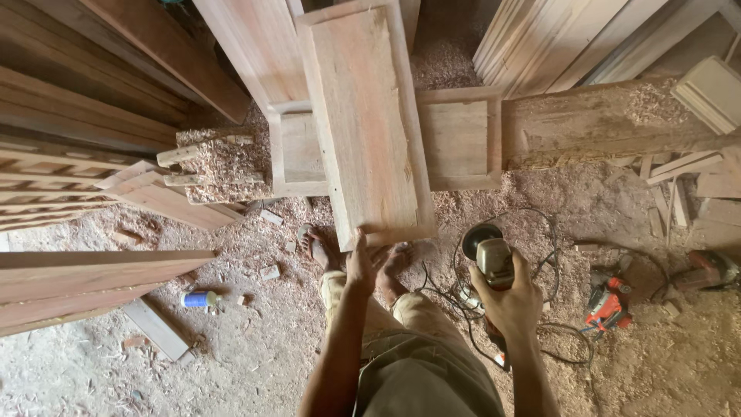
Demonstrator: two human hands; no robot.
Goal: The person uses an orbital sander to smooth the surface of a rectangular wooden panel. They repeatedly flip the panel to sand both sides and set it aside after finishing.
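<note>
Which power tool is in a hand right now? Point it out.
The grey sander, held in the right hand beside the plank's near end. The orange tool and the dark one lie untouched on the sawdust floor farther right.

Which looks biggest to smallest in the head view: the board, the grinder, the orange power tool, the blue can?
1. board
2. grinder, in the right hand, nearer the camera, so its lead over the next is unsure
3. orange power tool
4. blue can
The left hand touches the board's near end.
</note>
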